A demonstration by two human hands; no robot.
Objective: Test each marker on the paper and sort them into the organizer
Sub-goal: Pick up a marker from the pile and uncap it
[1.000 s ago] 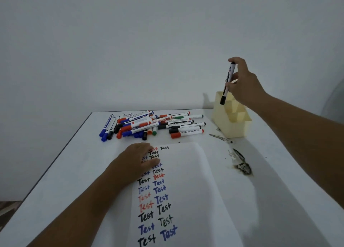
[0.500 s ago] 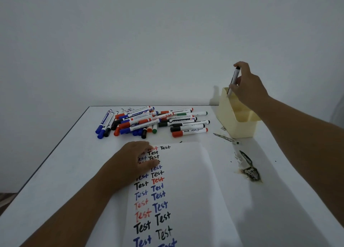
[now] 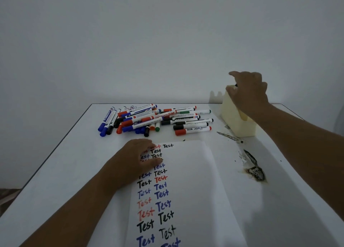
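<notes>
Counting one organizer, one paper

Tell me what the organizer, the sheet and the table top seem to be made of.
Organizer: probably matte plastic, with pale yellow, smooth, thick moulded walls.
Sheet: thin white paper; ink lettering sits on it and its edges lie flat.
Table top: likely white laminate, smooth with a faint sheen and a dark edge; unsure.

Dim, flat light; wide-angle edge distortion
</notes>
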